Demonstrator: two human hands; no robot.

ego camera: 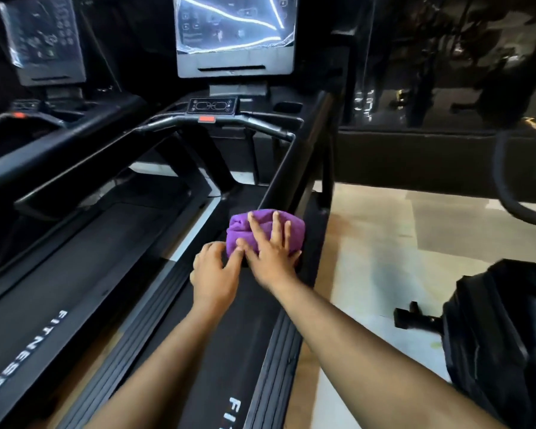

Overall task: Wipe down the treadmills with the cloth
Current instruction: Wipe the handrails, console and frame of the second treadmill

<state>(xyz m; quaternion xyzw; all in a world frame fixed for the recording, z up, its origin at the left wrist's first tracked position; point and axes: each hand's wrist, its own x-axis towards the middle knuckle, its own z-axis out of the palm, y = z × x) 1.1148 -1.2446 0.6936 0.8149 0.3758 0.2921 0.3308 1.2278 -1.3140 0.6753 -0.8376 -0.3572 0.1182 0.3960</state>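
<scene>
The purple cloth [262, 230] lies bunched on the running belt [229, 320] of the nearer treadmill [155, 323], directly under the right hand [271, 252]. That hand lies flat on the cloth with fingers spread and straight, pressing rather than gripping. The left hand [215, 274] sits just beside it on the belt, fingers loosely bent, fingertips touching the cloth's near edge; it holds nothing.

Risks, as judged from this position:
- The cloth is wadded, so contact area is small; strokes may leave unwiped strips.
- With no grip, the cloth may slip from under the palm.
- Weight on the belt may make it roll and shift both hands.

Beyond the hands stands the console screen [234, 26]; a second treadmill [22, 335] lies left of the left hand.
</scene>
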